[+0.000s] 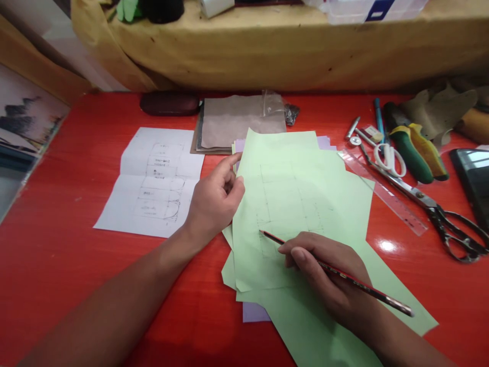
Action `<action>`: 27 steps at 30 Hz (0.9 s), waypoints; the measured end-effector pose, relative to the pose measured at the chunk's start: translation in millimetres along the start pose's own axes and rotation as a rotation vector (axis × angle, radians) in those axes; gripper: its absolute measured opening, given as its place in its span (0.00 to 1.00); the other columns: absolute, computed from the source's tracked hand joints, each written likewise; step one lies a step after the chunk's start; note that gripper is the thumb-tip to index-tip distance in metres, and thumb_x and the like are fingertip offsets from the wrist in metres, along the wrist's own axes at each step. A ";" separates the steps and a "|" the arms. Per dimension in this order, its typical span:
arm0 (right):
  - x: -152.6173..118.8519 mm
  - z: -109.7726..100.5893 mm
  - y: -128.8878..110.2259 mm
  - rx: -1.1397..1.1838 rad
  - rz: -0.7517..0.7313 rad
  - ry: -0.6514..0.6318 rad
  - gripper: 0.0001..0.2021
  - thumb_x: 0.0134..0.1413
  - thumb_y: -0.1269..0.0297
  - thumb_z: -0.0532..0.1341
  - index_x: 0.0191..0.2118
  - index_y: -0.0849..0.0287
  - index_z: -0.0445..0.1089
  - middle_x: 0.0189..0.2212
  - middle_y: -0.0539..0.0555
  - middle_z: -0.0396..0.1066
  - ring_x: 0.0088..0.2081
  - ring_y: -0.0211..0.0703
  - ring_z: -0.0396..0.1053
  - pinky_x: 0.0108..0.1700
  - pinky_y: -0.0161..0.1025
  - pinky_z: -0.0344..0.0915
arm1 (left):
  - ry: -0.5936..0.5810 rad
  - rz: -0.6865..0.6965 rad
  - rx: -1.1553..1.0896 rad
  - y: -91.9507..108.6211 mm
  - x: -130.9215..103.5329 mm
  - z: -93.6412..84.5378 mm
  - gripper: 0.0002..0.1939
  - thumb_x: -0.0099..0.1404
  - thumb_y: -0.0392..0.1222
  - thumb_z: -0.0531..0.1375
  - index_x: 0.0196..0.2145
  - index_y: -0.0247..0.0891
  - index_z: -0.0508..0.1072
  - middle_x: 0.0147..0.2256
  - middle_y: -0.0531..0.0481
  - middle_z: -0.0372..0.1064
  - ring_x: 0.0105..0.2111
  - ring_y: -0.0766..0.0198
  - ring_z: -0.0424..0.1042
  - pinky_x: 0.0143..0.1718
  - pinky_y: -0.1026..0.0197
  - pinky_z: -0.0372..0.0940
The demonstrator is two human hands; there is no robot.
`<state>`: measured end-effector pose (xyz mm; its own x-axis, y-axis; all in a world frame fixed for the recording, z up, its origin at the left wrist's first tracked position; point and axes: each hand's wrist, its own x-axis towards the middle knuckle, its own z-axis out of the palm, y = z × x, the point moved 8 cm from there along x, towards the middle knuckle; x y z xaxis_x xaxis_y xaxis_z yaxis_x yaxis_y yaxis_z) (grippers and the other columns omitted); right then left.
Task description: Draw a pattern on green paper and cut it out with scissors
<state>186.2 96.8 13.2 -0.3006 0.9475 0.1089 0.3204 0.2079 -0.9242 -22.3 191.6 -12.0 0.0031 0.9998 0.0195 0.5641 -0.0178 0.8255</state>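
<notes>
My right hand (328, 270) holds a red and black pencil (367, 289), its tip touching or just above the top green sheet (282, 193), which bears faint pencil lines. Several more green sheets and some purple paper (255, 312) lie beneath it. At that sheet's left edge rests my left hand (217, 196), fingers curled with the index finger reaching forward and the thumb near the edge; nothing shows between them. Left of this hand, a creased white sheet (128, 204) with a drawn diagram and small writing lies on the red table (57, 260).
Grey-brown leather pieces (240, 122) and a dark case (169, 103) lie at the back. To the right are a clear ruler (385, 193), large scissors (431, 201), small white scissors (390, 159), green-yellow pliers (416, 148) and a black phone-like device (473, 178).
</notes>
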 end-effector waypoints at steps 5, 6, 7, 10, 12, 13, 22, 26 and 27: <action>-0.5 0.7 0.2 -0.020 0.000 -0.005 0.10 0.76 0.67 0.60 0.42 0.55 0.80 0.31 0.50 0.81 0.31 0.39 0.78 0.31 0.35 0.69 | -0.002 -0.003 -0.001 0.4 -0.3 -0.1 0.27 0.72 0.38 0.59 0.67 0.40 0.74 0.26 0.60 0.64 0.25 0.66 0.65 0.30 0.60 0.63; 0.0 0.4 -0.4 -0.022 -0.001 -0.005 0.11 0.76 0.67 0.60 0.42 0.55 0.80 0.31 0.50 0.81 0.31 0.39 0.78 0.31 0.35 0.68 | -0.003 -0.005 -0.001 0.4 -0.3 -0.1 0.27 0.72 0.38 0.59 0.67 0.40 0.74 0.26 0.60 0.64 0.25 0.66 0.65 0.30 0.60 0.63; 0.6 0.2 -0.7 -0.026 0.002 -0.005 0.11 0.76 0.67 0.60 0.42 0.55 0.80 0.31 0.50 0.81 0.31 0.39 0.78 0.31 0.34 0.68 | -0.004 -0.005 0.000 0.4 -0.1 0.0 0.27 0.72 0.38 0.60 0.67 0.40 0.74 0.26 0.60 0.64 0.25 0.66 0.65 0.30 0.60 0.63; 2.0 0.8 -1.1 -0.037 0.013 -0.014 0.11 0.76 0.67 0.60 0.41 0.55 0.79 0.31 0.50 0.81 0.31 0.39 0.78 0.31 0.35 0.69 | -0.002 -0.004 0.004 0.4 0.3 0.1 0.27 0.72 0.38 0.60 0.67 0.40 0.74 0.26 0.60 0.64 0.25 0.65 0.65 0.30 0.59 0.63; 1.9 2.3 -0.1 -0.045 0.024 -0.027 0.11 0.76 0.67 0.59 0.41 0.55 0.79 0.31 0.50 0.81 0.31 0.40 0.78 0.32 0.35 0.69 | 0.000 -0.002 0.005 0.5 0.3 0.1 0.26 0.72 0.38 0.60 0.67 0.40 0.74 0.26 0.60 0.64 0.25 0.65 0.65 0.31 0.59 0.64; 1.6 2.7 0.3 -0.045 0.025 -0.027 0.11 0.76 0.67 0.59 0.41 0.55 0.79 0.32 0.51 0.82 0.32 0.40 0.79 0.32 0.35 0.69 | 0.000 -0.002 0.004 0.5 0.2 0.2 0.27 0.72 0.38 0.60 0.67 0.40 0.74 0.26 0.60 0.64 0.26 0.65 0.65 0.31 0.59 0.64; 3.1 2.2 -0.9 -0.052 0.018 -0.033 0.11 0.76 0.67 0.59 0.41 0.55 0.79 0.31 0.50 0.81 0.32 0.40 0.79 0.32 0.35 0.70 | -0.001 -0.005 -0.003 -0.9 -0.1 0.2 0.26 0.72 0.38 0.60 0.67 0.40 0.74 0.26 0.59 0.64 0.26 0.65 0.65 0.31 0.59 0.64; 2.6 2.9 -1.5 -0.055 0.015 -0.032 0.12 0.76 0.66 0.59 0.41 0.55 0.79 0.30 0.50 0.81 0.31 0.41 0.78 0.33 0.36 0.71 | 0.004 -0.005 0.010 0.0 0.0 -0.3 0.26 0.72 0.39 0.60 0.66 0.42 0.74 0.26 0.59 0.64 0.26 0.65 0.65 0.31 0.59 0.64; 2.0 3.1 -0.9 -0.057 0.015 -0.031 0.12 0.76 0.66 0.59 0.41 0.55 0.79 0.30 0.51 0.81 0.31 0.41 0.78 0.33 0.37 0.71 | 0.004 -0.006 0.010 0.2 -0.1 -0.4 0.26 0.72 0.39 0.60 0.66 0.42 0.74 0.26 0.59 0.64 0.26 0.65 0.65 0.31 0.59 0.64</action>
<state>182.5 97.7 13.1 -0.3228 0.9428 0.0830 0.3754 0.2080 -0.9032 -22.5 191.6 -11.5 -0.0036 0.9999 0.0163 0.5725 -0.0113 0.8198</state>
